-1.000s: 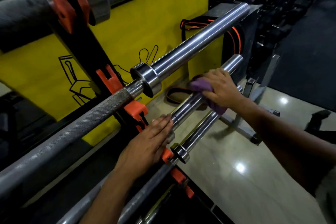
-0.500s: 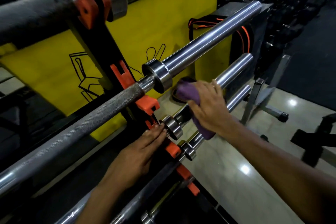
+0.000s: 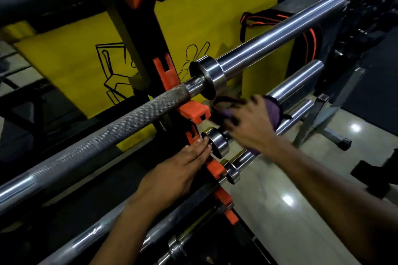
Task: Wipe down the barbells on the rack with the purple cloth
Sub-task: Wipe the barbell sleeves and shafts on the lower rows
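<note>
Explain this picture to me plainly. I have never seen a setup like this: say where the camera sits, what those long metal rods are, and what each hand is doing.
The camera is worn on the person's head, looking down at both hands; there is no machine here. The long metal rods are barbells, lying one above another on a black rack with orange hooks, in front of a yellow panel. The right hand grips a purple cloth against the smooth sleeve of the second bar down; it is blurred. The left hand, fingers straight, rests beside that bar's collar, fingertips touching it. Below is a shiny tiled floor.
</note>
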